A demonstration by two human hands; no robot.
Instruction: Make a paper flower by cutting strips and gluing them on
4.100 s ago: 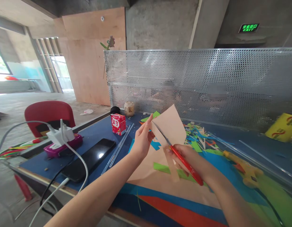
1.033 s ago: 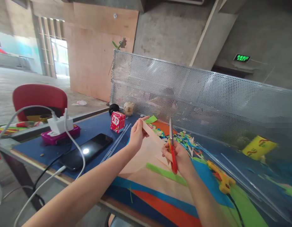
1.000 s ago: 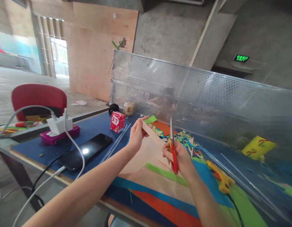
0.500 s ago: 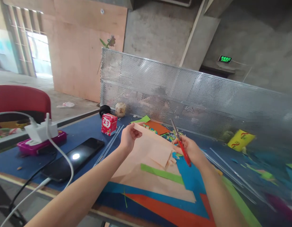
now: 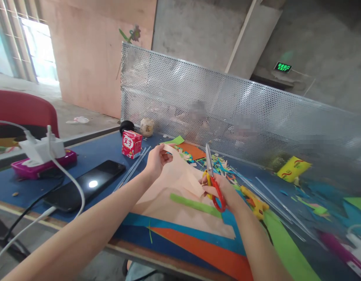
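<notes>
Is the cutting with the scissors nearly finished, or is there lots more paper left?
Some looks done: colourful paper scraps lie strewn on the table. In hand now: the left hand pinches the peach paper by its top edge, and the right hand grips red-handled scissors, blades pointing up, off the paper. Probably left: big uncut sheets, peach, blue, orange, and a green strip.

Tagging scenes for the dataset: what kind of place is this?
Probably a makeshift craft workbench in an unfinished concrete building. The blue table is strewn with coloured paper scraps, a yellow glue gun lies on it, and the right hand holds red scissors. A perforated metal divider splits the stations.
</notes>
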